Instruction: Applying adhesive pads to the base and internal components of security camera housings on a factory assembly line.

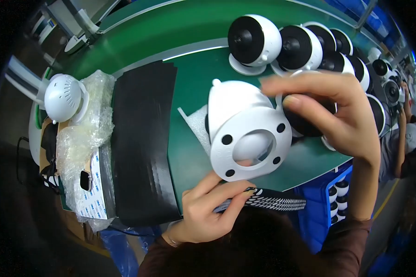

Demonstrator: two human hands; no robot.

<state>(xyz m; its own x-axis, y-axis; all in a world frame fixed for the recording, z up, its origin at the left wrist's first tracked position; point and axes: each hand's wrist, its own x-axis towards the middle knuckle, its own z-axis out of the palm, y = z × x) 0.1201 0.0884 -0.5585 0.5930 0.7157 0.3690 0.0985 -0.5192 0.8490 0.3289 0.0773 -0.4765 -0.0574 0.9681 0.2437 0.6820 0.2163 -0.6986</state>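
A white ball-shaped device point(233, 94) lies tilted on the green table. Its round base ring point(222, 159) faces me, with several black round pads stuck around the central hole. My left hand point(212, 207) is closed just below the ring, pinching a black strip point(277, 201) patterned with rows of pale ovals. Some of its fingers reach behind the ring's lower edge, so their contact there is partly hidden. My right hand point(339, 108) is raised beside the device's upper right. Its thumb and forefinger are apart, slightly blurred, with nothing visible between them.
Several white devices with black fronts point(247, 39) crowd the back right. Stacked black sheets point(143, 143) lie left, beside bubble wrap point(85, 134) and another white device point(62, 98). A white foam piece point(198, 122) sits behind the device. A blue crate point(312, 198) stands lower right.
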